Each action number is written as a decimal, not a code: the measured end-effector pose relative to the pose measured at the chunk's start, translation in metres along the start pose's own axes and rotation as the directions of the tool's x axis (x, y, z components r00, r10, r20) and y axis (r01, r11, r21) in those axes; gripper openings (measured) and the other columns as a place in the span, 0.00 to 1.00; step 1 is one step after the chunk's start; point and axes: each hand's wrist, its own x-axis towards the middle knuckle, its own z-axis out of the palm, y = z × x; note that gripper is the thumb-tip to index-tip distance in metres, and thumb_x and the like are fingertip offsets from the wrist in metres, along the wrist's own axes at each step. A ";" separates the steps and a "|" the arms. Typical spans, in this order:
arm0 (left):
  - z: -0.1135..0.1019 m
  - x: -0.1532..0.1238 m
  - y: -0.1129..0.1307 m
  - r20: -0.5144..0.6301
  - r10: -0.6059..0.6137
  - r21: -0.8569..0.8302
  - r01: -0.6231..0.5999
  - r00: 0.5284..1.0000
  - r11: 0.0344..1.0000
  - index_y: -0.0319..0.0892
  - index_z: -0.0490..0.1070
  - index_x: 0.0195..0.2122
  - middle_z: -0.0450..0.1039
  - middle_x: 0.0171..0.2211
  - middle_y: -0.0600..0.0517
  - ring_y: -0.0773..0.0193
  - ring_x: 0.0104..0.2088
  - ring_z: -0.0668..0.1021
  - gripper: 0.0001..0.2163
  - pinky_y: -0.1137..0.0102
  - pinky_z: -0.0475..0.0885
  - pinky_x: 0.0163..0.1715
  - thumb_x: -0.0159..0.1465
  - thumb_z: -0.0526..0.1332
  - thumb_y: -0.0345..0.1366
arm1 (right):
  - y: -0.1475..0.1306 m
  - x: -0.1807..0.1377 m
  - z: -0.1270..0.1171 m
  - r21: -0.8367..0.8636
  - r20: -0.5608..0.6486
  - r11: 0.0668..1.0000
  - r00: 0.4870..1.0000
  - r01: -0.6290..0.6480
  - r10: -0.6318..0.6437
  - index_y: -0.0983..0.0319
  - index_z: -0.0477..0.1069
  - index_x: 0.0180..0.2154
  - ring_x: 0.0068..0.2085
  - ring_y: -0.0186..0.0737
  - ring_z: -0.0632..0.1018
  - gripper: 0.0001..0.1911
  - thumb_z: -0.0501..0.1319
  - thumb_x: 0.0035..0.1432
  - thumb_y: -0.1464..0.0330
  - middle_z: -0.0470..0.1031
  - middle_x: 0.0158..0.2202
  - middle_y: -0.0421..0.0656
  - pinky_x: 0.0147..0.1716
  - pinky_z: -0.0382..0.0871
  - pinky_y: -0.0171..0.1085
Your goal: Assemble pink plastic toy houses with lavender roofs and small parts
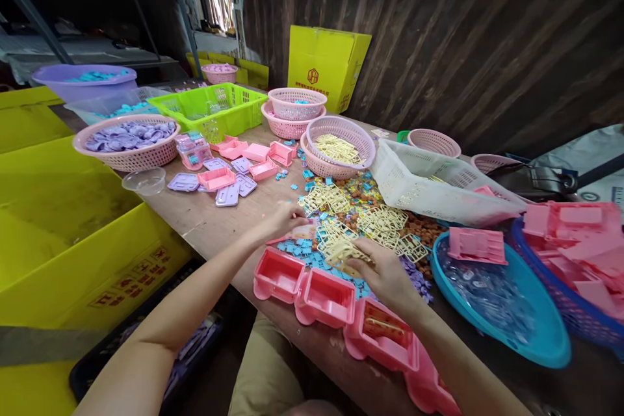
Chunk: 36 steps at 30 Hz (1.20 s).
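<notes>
My left hand [283, 221] is closed in a pinch over the table, beside a small pink-and-clear piece [303, 232]. What its fingertips hold, if anything, is too small to make out. Fingers of my right hand [380, 268] are closed on cream plastic frames [341, 251] at the near side of a pile. More cream frames [383, 222] lie just beyond it. Below both hands, pink plastic boxes stand in a row along the table edge: one on the left [279, 273], one in the middle [325, 299], and one with a cream stick inside [383, 331].
Loose blue pieces [297, 248] and brown pieces [420, 232] cover the table around the piles. To the right are a blue basin [550, 338] and a basket of pink parts [589, 266]. Baskets, including a green crate [234, 122], line the back. Yellow cartons [121, 266] stand left.
</notes>
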 end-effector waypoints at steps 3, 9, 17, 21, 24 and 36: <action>0.016 -0.016 0.037 0.122 0.085 -0.037 -0.081 0.989 0.996 0.39 0.75 0.25 0.67 0.18 0.56 0.70 0.22 0.67 0.07 0.76 0.57 0.25 0.57 0.59 0.34 | -0.011 -0.003 0.012 0.019 0.024 0.991 0.991 0.133 -0.133 0.59 0.73 0.35 0.49 0.48 0.70 0.09 0.56 0.53 0.71 0.71 0.46 0.47 0.49 0.63 0.46; 0.035 -0.048 0.049 0.222 0.137 -0.218 -0.088 0.965 0.972 0.37 0.72 0.33 0.73 0.28 0.52 0.65 0.29 0.73 0.13 0.75 0.65 0.29 0.64 0.50 0.37 | -0.005 -0.017 0.026 0.045 0.174 0.995 0.981 0.084 -0.091 0.61 0.70 0.37 0.43 0.42 0.73 0.10 0.53 0.55 0.75 0.73 0.41 0.48 0.43 0.67 0.41; 0.059 -0.086 0.027 0.326 0.214 0.089 -0.256 0.921 0.963 0.37 0.47 0.60 0.57 0.59 0.35 0.49 0.61 0.60 0.42 0.51 0.45 0.60 0.50 0.68 0.42 | 0.016 -0.031 0.041 -0.169 0.180 0.982 0.982 0.080 -0.049 0.62 0.68 0.37 0.33 0.39 0.73 0.08 0.53 0.57 0.76 0.72 0.32 0.43 0.33 0.66 0.35; 0.079 -0.088 0.024 0.275 0.225 0.216 -0.288 0.935 0.933 0.38 0.45 0.60 0.61 0.58 0.36 0.51 0.59 0.64 0.43 0.51 0.42 0.61 0.48 0.69 0.36 | 0.020 -0.039 0.058 -0.385 0.186 0.890 0.965 0.246 -0.186 0.63 0.65 0.49 0.36 0.43 0.71 0.15 0.52 0.59 0.75 0.72 0.34 0.45 0.36 0.67 0.40; 0.086 -0.089 0.020 0.243 0.274 0.180 -0.322 0.930 0.930 0.41 0.42 0.61 0.61 0.58 0.40 0.54 0.57 0.67 0.44 0.52 0.43 0.62 0.49 0.68 0.37 | 0.023 -0.049 0.069 -0.468 0.186 0.833 0.955 0.293 -0.232 0.66 0.63 0.52 0.39 0.45 0.70 0.18 0.53 0.60 0.74 0.72 0.37 0.48 0.40 0.67 0.41; 0.084 -0.091 0.027 0.295 0.192 0.288 -0.279 0.936 0.916 0.41 0.48 0.60 0.65 0.54 0.42 0.53 0.55 0.67 0.40 0.51 0.46 0.60 0.49 0.68 0.38 | 0.036 -0.073 0.074 -0.586 0.306 0.790 0.952 0.180 0.010 0.63 0.42 0.64 0.65 0.46 0.49 0.29 0.44 0.64 0.62 0.46 0.66 0.50 0.56 0.50 0.52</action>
